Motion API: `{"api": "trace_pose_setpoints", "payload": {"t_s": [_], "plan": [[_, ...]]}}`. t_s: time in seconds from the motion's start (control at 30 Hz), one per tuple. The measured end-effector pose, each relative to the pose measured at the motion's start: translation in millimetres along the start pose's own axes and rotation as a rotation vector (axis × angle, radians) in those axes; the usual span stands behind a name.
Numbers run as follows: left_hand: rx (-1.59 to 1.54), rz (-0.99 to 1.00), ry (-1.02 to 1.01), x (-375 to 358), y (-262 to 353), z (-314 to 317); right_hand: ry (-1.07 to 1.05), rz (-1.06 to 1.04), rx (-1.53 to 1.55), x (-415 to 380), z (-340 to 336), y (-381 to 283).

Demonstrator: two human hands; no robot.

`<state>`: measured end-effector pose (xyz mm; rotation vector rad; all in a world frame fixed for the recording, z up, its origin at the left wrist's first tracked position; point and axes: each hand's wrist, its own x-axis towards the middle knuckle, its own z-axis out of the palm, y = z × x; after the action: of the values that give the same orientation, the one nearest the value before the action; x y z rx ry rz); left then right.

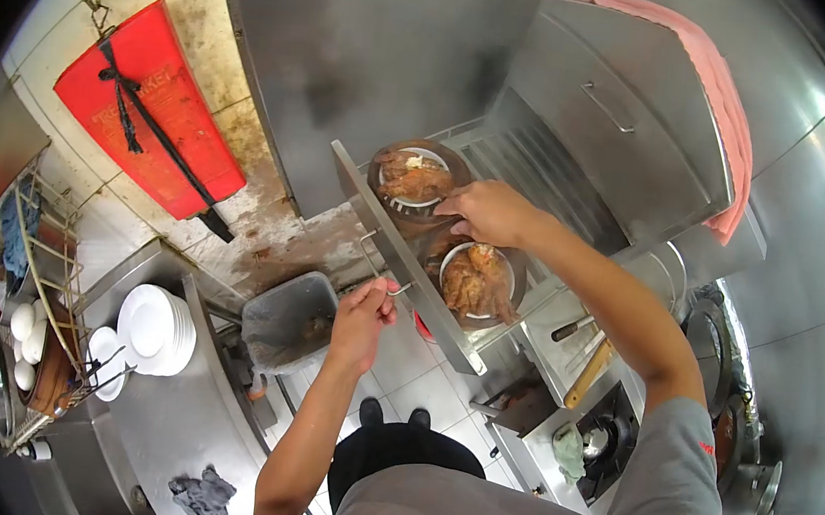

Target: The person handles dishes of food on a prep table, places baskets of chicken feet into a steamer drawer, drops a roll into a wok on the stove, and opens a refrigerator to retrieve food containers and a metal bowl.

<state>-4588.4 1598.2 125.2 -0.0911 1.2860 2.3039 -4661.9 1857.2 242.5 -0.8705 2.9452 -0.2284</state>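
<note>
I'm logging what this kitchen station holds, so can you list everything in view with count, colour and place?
Food plates: two, white, on dark trays in the open steel drawer.
Steel drawer: one, silver, pulled out at centre.
Steel cabinet: one, silver, upper right.
Cloth: one, pink, draped over the cabinet.
Fire blanket pouch: one, red, on the wall at left.
Plate stack: one, white, on the left counter.
Bin: one, grey, below the drawer.
Rag: one, grey, on the counter at bottom left.
Left hand: on the drawer handle.
Right hand: between the two plates.

A commercial kitchen: steel oven (609, 107), stacked white plates (158, 331), greasy tiled wall (264, 232).
</note>
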Motion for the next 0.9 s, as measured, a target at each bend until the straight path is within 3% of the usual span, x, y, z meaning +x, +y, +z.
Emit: {"api": "trace_pose_setpoints", "payload": {"t_s": [0.17,0.23,0.27,0.33,0.47,0.53,0.9], "plan": [[-0.02,-0.003,0.009,-1.6,1.3,0.8,0.05,0.1,0.013,-52.4,-28.7,-14.1],[-0.014,-0.002,-0.001,-0.2,-1.4,-0.5,0.128,-0.089,0.102,-72.3,-9.8,-1.2],[-0.013,-0.003,-0.002,0.2,-1.4,-1.5,0.128,-0.087,0.1,-76.2,-11.7,-8.5],[-0.012,0.0,0.001,2.3,-1.8,-1.9,-0.061,0.072,0.48,-77.5,-16.3,-23.2],[0.009,0.005,-0.001,0.2,-0.2,-1.1,0.046,-0.066,0.369,-87.4,-3.6,-36.3],[0.003,0.008,-0.001,0.0,-1.2,-0.8,0.255,-0.195,0.177,-92.4,19.1,-36.9],[0.027,0.001,0.001,-0.8,4.7,2.0,0.375,-0.036,0.11,-111.2,5.9,-53.6]]}}
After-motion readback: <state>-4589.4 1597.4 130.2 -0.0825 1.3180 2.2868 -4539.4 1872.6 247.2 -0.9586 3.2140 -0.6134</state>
